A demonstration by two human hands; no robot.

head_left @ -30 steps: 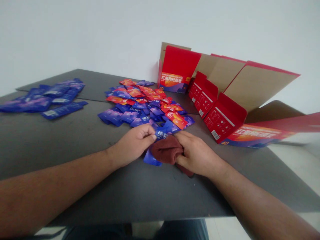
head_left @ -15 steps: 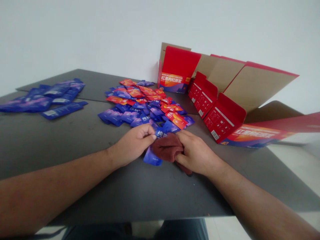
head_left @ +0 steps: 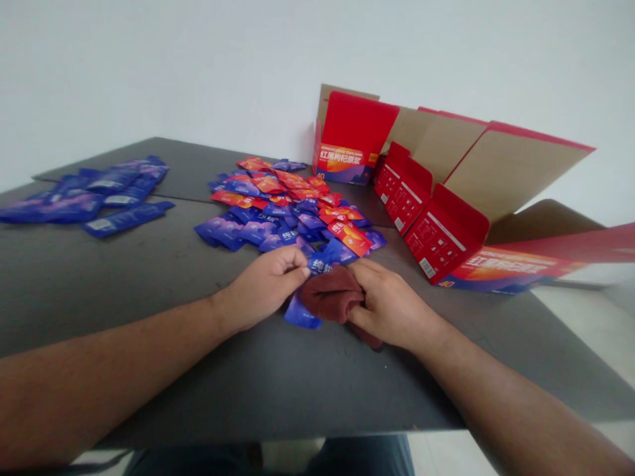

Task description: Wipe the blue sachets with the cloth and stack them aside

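Observation:
A blue sachet point(head_left: 303, 313) lies in front of me, its middle covered by a brown cloth point(head_left: 331, 294). My left hand point(head_left: 268, 284) pinches the sachet's upper left edge between thumb and bent fingers. Closed round the bunched cloth, my right hand point(head_left: 389, 303) presses it against the sachet's face. Just beyond both hands spreads a pile of blue and red-orange sachets point(head_left: 278, 215); its nearest pieces almost meet my left fingers.
Several blue sachets point(head_left: 124, 182) form another heap at the left of the grey table point(head_left: 198, 390). Open red cartons point(head_left: 444, 231) with raised cardboard flaps stand at the right, one more carton point(head_left: 354, 139) behind the pile. A white wall rises at the back.
The cloth has shifted very slightly left over the sachet, with my right hand on it. My left hand keeps its pinch in the same place.

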